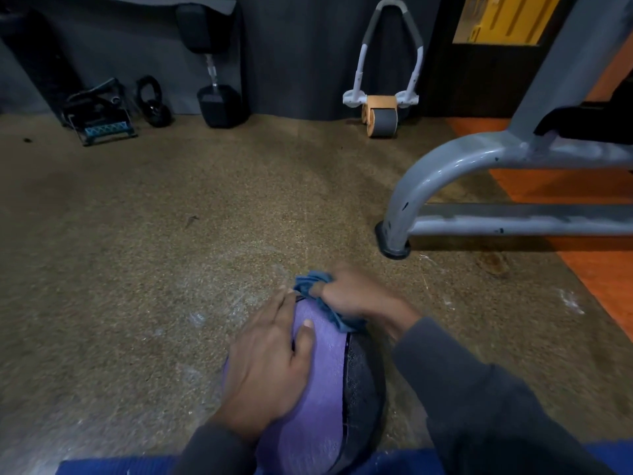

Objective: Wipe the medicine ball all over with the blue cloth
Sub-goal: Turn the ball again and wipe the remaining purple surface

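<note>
A purple and black medicine ball (325,382) rests on the speckled floor just in front of me. My left hand (267,365) lies flat on its purple left side, fingers spread, steadying it. My right hand (356,296) is closed around a bunched blue cloth (313,281) and presses it against the ball's far upper side. Part of the cloth trails under my right palm onto the black panel. The ball's underside and far face are hidden.
A grey metal bench frame (445,173) stands on the floor to the right, over an orange strip (589,262). Along the far wall sit an ab roller (382,118), a dumbbell (219,104), a kettlebell (154,104) and a small step device (102,125). A blue mat edge (120,466) lies nearest me.
</note>
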A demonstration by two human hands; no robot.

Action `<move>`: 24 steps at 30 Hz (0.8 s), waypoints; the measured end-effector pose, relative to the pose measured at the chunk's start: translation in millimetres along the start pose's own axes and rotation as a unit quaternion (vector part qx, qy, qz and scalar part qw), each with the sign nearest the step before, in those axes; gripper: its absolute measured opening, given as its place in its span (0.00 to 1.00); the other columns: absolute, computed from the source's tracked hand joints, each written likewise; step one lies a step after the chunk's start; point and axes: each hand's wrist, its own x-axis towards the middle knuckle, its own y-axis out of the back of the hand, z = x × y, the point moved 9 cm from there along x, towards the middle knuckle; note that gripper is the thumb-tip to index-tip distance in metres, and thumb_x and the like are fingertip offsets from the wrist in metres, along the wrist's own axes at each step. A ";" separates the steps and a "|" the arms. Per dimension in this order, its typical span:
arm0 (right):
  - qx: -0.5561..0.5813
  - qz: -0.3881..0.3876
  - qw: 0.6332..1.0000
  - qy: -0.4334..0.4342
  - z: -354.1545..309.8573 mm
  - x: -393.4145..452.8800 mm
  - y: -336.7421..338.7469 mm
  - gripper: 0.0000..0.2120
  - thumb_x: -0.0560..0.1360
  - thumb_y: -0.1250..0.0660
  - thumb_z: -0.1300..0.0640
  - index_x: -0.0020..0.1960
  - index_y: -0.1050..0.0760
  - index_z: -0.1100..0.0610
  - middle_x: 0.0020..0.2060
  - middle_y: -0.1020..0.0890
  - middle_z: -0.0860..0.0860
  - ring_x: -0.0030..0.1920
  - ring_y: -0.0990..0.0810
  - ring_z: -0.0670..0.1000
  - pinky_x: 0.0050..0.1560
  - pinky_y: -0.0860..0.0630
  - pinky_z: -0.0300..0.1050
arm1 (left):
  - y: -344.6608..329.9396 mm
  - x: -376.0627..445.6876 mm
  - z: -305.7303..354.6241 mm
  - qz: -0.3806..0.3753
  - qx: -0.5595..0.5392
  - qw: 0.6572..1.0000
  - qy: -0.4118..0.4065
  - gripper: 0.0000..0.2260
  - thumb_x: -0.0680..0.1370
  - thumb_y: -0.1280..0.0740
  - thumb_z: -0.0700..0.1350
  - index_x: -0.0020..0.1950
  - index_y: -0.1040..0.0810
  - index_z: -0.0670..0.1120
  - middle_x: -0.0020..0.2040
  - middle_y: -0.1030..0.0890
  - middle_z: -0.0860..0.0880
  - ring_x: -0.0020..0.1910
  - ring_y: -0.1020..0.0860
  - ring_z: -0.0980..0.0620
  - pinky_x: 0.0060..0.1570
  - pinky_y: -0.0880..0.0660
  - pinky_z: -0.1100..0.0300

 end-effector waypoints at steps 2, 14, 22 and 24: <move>-0.053 0.050 0.996 0.056 -24.7 -8.6 2.8 0.16 0.66 0.39 0.42 0.43 0.21 0.52 0.37 0.18 0.49 0.38 0.21 0.53 0.38 0.30 0.45 | -0.4 2.8 -3.6 0.005 0.003 1.000 0.009 0.26 0.77 0.52 0.57 0.69 0.30 0.46 0.66 0.25 0.47 0.65 0.28 0.49 0.63 0.33 0.56; 0.106 0.086 0.989 -0.049 54.2 -12.0 -1.7 0.15 0.69 0.38 0.45 0.49 0.21 0.51 0.44 0.17 0.48 0.44 0.20 0.51 0.48 0.26 0.48 | -0.9 14.4 -16.7 -0.006 -0.002 0.998 0.062 0.26 0.80 0.51 0.57 0.72 0.32 0.46 0.70 0.27 0.47 0.68 0.30 0.48 0.65 0.34 0.56; 0.146 0.046 0.987 -0.041 38.7 -1.5 5.5 0.10 0.74 0.36 0.47 0.44 0.20 0.51 0.39 0.17 0.49 0.40 0.18 0.52 0.43 0.26 0.46 | -2.0 32.9 -30.2 0.003 -0.027 0.992 0.120 0.17 0.80 0.47 0.56 0.58 0.25 0.48 0.57 0.20 0.44 0.55 0.23 0.42 0.48 0.32 0.54; 0.209 0.026 0.974 -0.088 63.0 2.9 0.8 0.07 0.76 0.35 0.52 0.46 0.20 0.53 0.38 0.17 0.51 0.37 0.19 0.51 0.42 0.27 0.44 | -0.8 36.7 -34.6 0.001 -0.036 0.988 0.150 0.16 0.80 0.46 0.55 0.54 0.24 0.47 0.56 0.20 0.43 0.54 0.23 0.41 0.48 0.30 0.53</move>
